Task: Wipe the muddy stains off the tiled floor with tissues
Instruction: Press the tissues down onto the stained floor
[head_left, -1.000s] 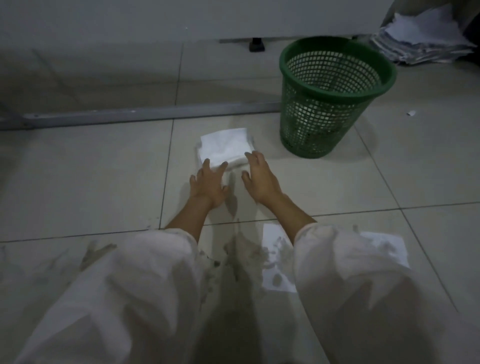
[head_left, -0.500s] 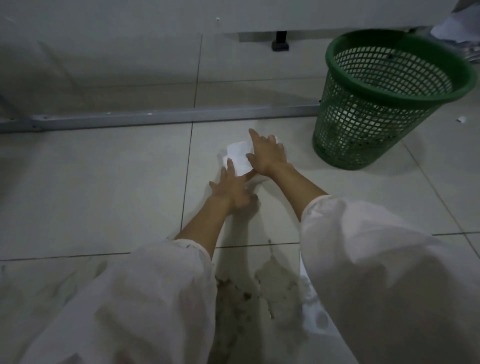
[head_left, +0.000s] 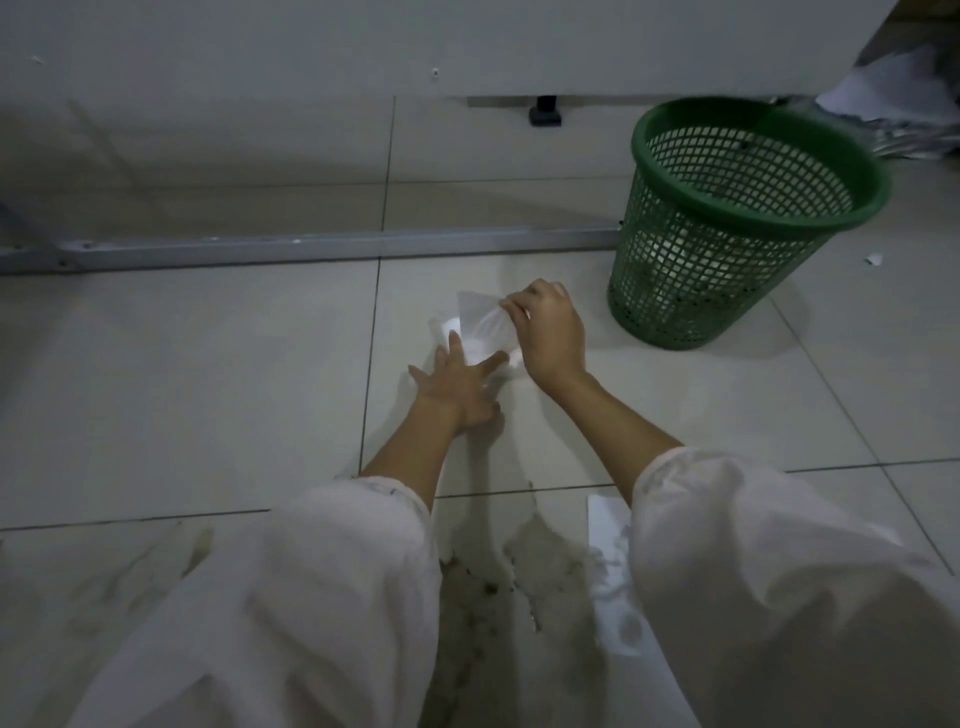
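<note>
1. Left hand (head_left: 460, 387): forearm reaches forward from a white sleeve (head_left: 332, 582); fingers are straight and spread, pressing the near edge of the tissue stack (head_left: 480, 332) flat on the tiled floor (head_left: 182, 374).
2. Muddy stains (head_left: 498, 587): between the sleeves, beside a soiled tissue (head_left: 610, 566).
3. Right hand (head_left: 548, 332): fingers curled, apparently pinching the top sheet upward.
4. Green mesh bin (head_left: 727, 218): near the right hand, apart.

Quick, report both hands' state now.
Left hand: open, fingers spread flat on the tissue stack.
Right hand: pinching a tissue.
</note>
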